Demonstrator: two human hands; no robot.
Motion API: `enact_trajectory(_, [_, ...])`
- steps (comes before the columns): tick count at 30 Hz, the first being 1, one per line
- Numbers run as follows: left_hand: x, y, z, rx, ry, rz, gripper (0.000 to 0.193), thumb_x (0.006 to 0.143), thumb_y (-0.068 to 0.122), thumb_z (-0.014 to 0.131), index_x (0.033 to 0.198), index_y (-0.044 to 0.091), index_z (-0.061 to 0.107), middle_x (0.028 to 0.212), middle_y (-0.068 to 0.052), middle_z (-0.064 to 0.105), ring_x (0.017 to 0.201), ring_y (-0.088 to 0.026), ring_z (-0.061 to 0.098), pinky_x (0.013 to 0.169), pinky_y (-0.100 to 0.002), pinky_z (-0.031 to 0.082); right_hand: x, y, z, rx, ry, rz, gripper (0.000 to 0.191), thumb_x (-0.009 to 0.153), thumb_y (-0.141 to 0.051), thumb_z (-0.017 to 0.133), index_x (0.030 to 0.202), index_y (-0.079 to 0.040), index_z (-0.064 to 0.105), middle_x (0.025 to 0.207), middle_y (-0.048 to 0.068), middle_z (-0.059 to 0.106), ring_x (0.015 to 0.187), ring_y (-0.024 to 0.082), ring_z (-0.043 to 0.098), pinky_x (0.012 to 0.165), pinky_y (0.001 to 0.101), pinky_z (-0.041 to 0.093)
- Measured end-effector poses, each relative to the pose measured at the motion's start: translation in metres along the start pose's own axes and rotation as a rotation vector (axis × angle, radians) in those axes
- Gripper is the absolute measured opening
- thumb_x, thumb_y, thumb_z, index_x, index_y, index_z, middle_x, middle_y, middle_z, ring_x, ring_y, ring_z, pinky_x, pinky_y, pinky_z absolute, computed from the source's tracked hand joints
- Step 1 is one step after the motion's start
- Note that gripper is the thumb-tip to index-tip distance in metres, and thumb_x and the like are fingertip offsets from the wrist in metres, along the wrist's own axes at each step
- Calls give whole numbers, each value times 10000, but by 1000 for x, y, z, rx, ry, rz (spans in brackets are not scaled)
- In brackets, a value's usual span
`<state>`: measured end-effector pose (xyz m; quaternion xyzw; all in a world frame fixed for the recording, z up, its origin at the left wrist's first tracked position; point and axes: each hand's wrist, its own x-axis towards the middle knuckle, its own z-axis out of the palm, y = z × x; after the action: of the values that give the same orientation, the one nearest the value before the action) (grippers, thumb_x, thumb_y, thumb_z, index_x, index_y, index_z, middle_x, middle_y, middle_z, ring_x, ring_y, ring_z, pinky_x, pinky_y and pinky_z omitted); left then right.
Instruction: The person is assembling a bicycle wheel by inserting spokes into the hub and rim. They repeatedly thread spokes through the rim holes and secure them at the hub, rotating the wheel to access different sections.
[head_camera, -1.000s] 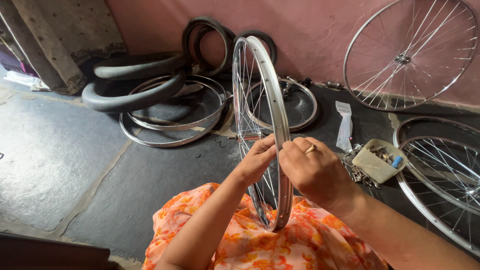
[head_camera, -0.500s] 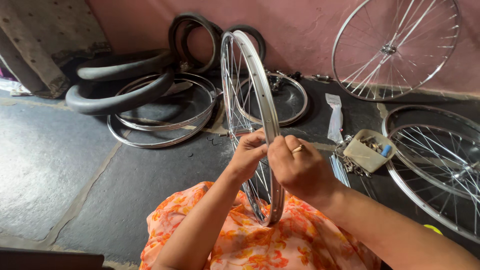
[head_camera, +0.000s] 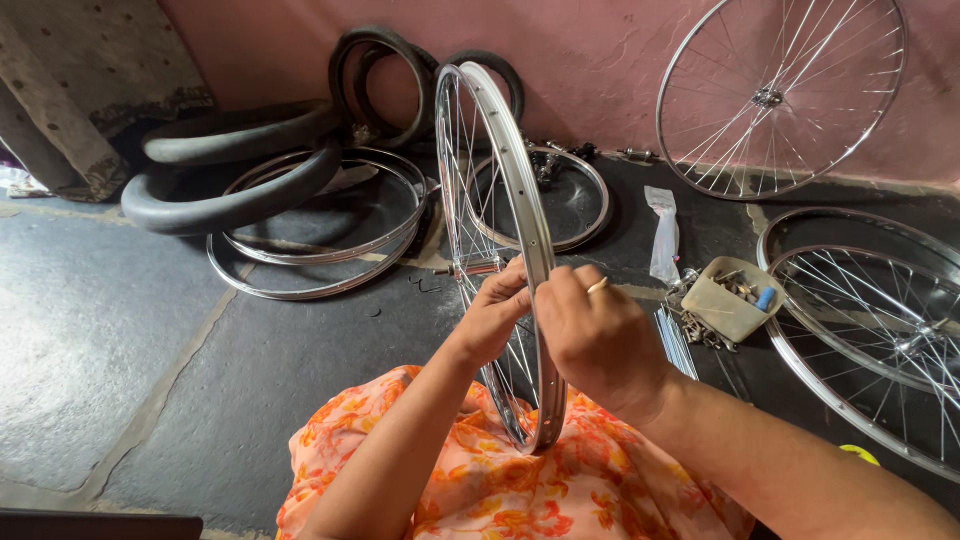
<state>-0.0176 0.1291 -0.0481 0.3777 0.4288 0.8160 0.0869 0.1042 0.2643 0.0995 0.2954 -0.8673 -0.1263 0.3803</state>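
A silver spoked bicycle wheel rim (head_camera: 505, 150) stands upright on my lap, edge toward me, over an orange floral cloth (head_camera: 500, 480). My left hand (head_camera: 495, 315) pinches the rim's near edge from the left, fingers among the spokes. On the right side my right hand (head_camera: 595, 335), wearing a ring, curls around the same stretch of rim. The two hands touch at the rim. What the fingertips hold there is hidden.
Black tyres (head_camera: 230, 165) and bare rims (head_camera: 320, 235) lie on the stone floor at the left. A spoked wheel (head_camera: 780, 95) leans on the pink wall; another wheel (head_camera: 880, 320) lies at the right. A small beige tray of parts (head_camera: 730, 300), loose spokes and a plastic bag (head_camera: 662, 235) sit between.
The view has shifted slightly, so the wheel and hands sit a little lower and more central. Both hands stay on the rim at the same place.
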Motion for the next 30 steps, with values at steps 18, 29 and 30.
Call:
enact_trajectory(18, [2, 22, 18, -169, 101, -57, 265, 1071, 210, 623, 1267, 34, 653, 1187, -21, 632, 1133, -127, 567, 1033, -330, 447, 3, -13, 6, 35, -115, 154, 89, 838, -93, 676, 913, -66, 639, 942, 94, 574, 902, 245, 601, 759, 307, 552])
enact_trajectory(29, [7, 70, 60, 1018, 476, 66, 700, 748, 103, 777, 1339, 65, 404, 1129, -110, 658, 974, -244, 657, 836, -376, 553, -85, -108, 94, 1319, 328, 637, 678, 986, -29, 562, 1567, 7, 214, 1507, 177, 354, 1406, 276, 356, 1169, 432, 304])
enact_trajectory(30, [12, 74, 53, 911, 474, -47, 695, 753, 77, 730, 1348, 87, 371, 1126, -82, 687, 943, -211, 692, 809, -365, 584, -92, -119, 99, 1450, 310, 596, 687, 1012, -25, 525, 1593, 8, 159, 1607, 187, 287, 1515, 286, 296, 1233, 440, 253])
